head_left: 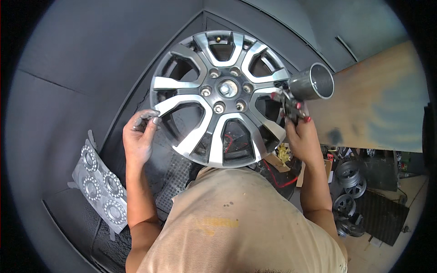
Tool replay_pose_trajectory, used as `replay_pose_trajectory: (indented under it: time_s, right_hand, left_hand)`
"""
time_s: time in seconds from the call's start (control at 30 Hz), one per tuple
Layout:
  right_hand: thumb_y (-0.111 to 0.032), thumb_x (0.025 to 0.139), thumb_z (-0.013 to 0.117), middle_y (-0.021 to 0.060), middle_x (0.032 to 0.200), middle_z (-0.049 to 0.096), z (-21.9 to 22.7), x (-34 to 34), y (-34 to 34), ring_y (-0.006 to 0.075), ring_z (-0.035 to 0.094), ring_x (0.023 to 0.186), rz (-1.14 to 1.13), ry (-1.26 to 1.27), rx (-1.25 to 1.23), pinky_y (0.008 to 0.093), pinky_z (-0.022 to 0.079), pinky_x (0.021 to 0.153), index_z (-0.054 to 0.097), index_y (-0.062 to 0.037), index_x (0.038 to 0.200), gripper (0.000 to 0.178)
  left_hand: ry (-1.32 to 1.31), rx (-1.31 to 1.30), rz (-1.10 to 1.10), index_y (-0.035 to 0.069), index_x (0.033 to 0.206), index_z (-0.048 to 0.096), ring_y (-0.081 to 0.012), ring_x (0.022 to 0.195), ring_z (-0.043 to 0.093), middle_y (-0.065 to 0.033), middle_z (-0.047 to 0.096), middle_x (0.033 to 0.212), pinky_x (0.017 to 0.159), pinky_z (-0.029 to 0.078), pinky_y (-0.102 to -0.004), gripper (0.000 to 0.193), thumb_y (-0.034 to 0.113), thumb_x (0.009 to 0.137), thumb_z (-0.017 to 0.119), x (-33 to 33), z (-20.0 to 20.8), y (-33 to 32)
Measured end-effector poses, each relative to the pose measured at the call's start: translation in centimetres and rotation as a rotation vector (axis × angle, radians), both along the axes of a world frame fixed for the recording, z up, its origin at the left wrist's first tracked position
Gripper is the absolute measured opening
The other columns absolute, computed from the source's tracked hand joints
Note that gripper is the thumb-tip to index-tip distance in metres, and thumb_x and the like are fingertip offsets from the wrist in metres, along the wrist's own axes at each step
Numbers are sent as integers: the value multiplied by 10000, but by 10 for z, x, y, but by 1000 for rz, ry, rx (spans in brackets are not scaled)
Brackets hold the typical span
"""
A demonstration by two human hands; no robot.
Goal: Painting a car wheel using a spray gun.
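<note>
A large alloy wheel [185,98] with polished silver spokes and dark grey recesses faces me in the middle. At its left edge is my left hand [140,132], its fingers curled in toward the thumb and smeared with grey. The fingertips meet or overlap the end of a spoke; whether they pinch the wheel I cannot tell. On the other side my right hand [301,132] is closed round a spray gun [291,107] with small red parts. A round metal cup [306,86] sits on the gun, its open mouth tilted toward the right.
Dark grey walls [91,59] enclose the left and back. A grey sheet with ring-shaped parts [98,186] is taped up at the lower left. Beyond my right arm stand a paint-stained board [368,104] and several other wheels [344,204]. A red hose [283,184] runs below the wheel.
</note>
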State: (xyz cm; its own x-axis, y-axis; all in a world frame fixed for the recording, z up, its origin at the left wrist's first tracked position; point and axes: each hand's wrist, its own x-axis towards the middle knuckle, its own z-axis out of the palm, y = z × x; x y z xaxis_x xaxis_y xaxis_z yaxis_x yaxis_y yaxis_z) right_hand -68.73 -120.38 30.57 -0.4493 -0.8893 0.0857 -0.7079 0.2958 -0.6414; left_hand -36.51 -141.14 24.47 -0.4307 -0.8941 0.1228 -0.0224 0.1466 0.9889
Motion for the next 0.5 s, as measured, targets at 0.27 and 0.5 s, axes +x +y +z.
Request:
replay_pose_trajectory:
  time_s: [0.27, 0.5]
  right_hand:
    - [-55, 897, 531, 151, 1017, 582, 28, 35, 64, 304, 582, 962, 353, -474, 117, 359, 450, 861, 601, 1, 1066, 191]
    - [-63, 926, 518, 133, 961, 610, 60, 16, 95, 233, 595, 916, 61, -351, -91, 349, 462, 829, 613, 3, 1048, 168]
  left_hand:
    - [-274, -106, -616, 0, 919, 693, -188, 774, 648, -103, 677, 856, 709, 513, -310, 114, 6, 805, 682, -84, 22, 48]
    - [75, -121, -1363, 54, 1087, 684, -308, 1031, 646, -167, 671, 1117, 896, 505, -378, 251, 194, 879, 669, -128, 4, 166]
